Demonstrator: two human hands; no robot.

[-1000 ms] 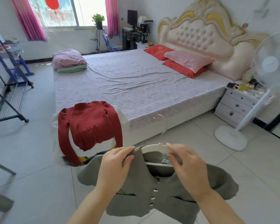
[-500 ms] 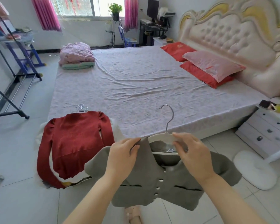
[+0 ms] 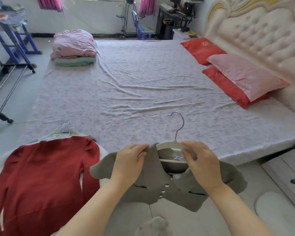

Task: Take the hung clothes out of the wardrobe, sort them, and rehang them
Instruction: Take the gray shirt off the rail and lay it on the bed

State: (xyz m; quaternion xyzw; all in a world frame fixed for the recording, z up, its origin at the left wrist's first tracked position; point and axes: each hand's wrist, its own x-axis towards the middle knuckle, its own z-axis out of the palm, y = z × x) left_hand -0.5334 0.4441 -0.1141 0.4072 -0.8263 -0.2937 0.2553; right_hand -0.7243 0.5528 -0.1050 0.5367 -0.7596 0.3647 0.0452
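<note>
The fingers of the left hand are curled and pinch the shoulder of the grey cardigan. Those of the right hand close over one arm of the white hanger, with the cloth under them. The hanger sits in the cardigan's neck, and the garment hangs in the air at the near edge of the bed, just beside the red sweater.

The step looks like sorting: one piece brought out and either eased off its hanger or set straight on it; which of the two cannot be told. The next move probably calls for a place on the bed beside the pile. The cloth should be kept from sliding off the smooth hanger arm and the hook from catching the sheet.

The cardigan is thick, soft and felt-like, with short flared sleeves, a broad collar, pearly buttons and dark slit pockets. The hanger is slim and white, with a crossbar and a thin curved metal hook. The red sweater is ribbed knit with long sleeves and puffed shoulders, and lies flat over something white. A cluster of hanger hooks pokes out beyond it. The sheet is pale and creased.
</note>
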